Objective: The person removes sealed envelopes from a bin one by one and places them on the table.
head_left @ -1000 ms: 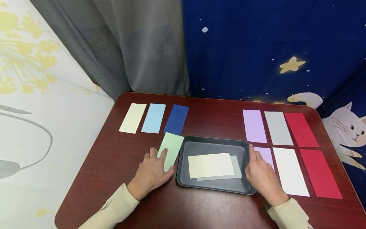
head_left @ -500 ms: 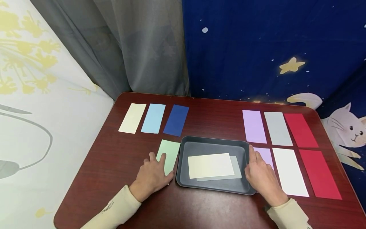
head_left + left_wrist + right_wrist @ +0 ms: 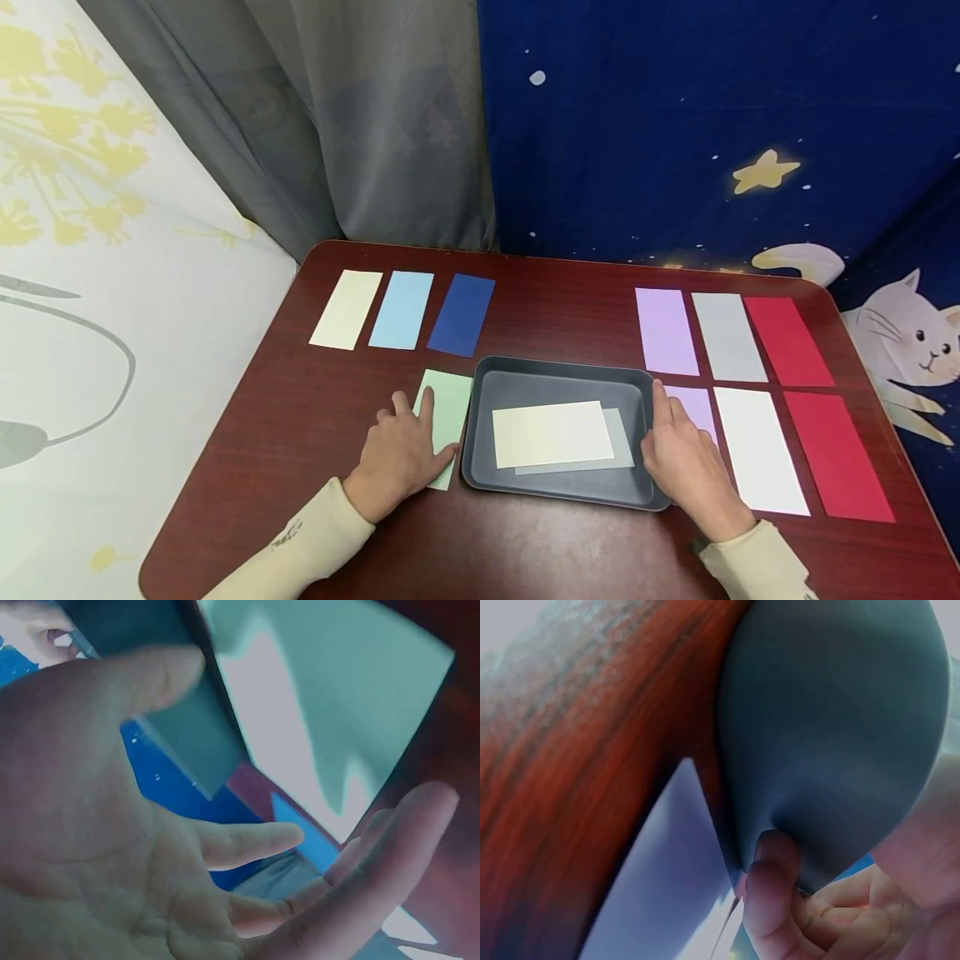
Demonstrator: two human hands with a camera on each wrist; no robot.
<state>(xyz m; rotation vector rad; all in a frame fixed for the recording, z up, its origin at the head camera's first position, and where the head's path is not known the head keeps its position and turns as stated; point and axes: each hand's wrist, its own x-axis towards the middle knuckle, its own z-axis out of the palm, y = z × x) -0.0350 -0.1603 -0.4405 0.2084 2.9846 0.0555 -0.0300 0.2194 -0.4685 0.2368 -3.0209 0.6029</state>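
A pale green card (image 3: 453, 400) lies on the table along the left side of a dark grey tray (image 3: 562, 379). My left hand (image 3: 393, 458) is over the card's left part, with fingers and thumb spread; in the left wrist view the green card (image 3: 337, 697) shows apart from the fingertips. My right hand (image 3: 686, 471) holds the tray's right rim. In the right wrist view, curled fingers (image 3: 772, 892) press the outside of the tray wall (image 3: 832, 750). Inside the tray, a cream card (image 3: 552, 435) partly covers a pale grey-green card (image 3: 622, 437).
At the back left, a cream card (image 3: 347, 310), a light blue card (image 3: 401, 310) and a dark blue card (image 3: 461, 315) lie in a row. Two rows of lilac, grey, white and red cards (image 3: 791, 342) lie on the right. Curtains hang behind the table (image 3: 555, 308).
The green card, angled up against the tray's left edge before, has come down toward me and now lies flat on the table. My left hand has loosened from it. The right hand stays put.
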